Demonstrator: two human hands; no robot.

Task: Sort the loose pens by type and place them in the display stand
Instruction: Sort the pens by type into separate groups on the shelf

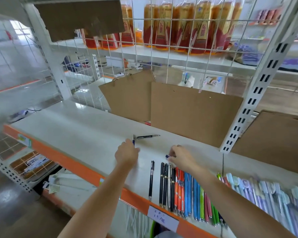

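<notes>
Head view: your hands work on the white shelf (72, 131).
Left hand (127, 154): pinching a blue pen (133, 141), tip toward 12 o'clock.
Right hand (180, 156): curled round a small blue piece (167, 156); likely a cap, too small to tell.
Loose black pen (147, 136): at 1 o'clock from your left hand, untouched.
Sorted row (182, 191): at 5 o'clock.
Handling: light, stiff, smooth, rolls easily; pinch mid-barrel.

Orange shelf edge (86, 170), black pen (151, 179)

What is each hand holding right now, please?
Left hand: grips a blue pen.
Right hand: pinches a small dark blue item, too small to identify.
</notes>
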